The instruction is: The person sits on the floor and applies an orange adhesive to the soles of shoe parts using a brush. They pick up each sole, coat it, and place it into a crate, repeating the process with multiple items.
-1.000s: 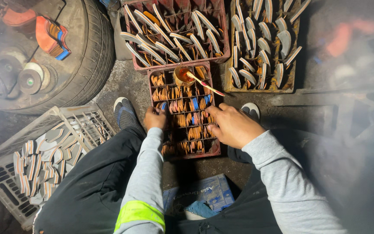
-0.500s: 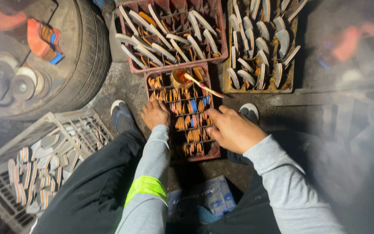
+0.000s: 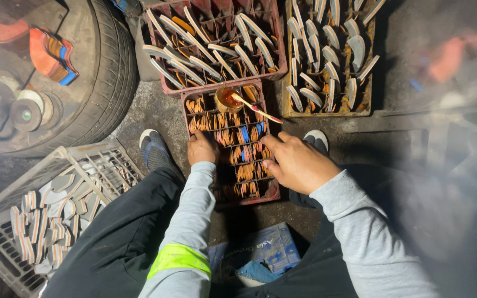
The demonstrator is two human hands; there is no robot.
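I see my left hand (image 3: 201,149) resting on the left edge of the small red crate (image 3: 231,142) between my feet, fingers curled down onto the rim — whether they pinch one of the orange pieces (image 3: 248,173) I cannot tell. My right hand (image 3: 296,163) sits at the crate's right edge, loosely bent, fingertips at the pieces; anything it may hold is hidden under the palm. The crate's compartments are packed with curved orange pieces on edge, a few blue ones mixed in, and its near end is lost in shadow behind my arms. A small cup (image 3: 228,99) of red stuff with a stick (image 3: 256,108) in it sits at the far end. Beyond it: a bigger red crate (image 3: 214,41) and a yellow crate (image 3: 327,55) of pale pieces, both cut off at the top. A tyre (image 3: 106,66) is at far left, a grey crate (image 3: 56,209) at near left — its corner is out of frame. The right side is blurred.
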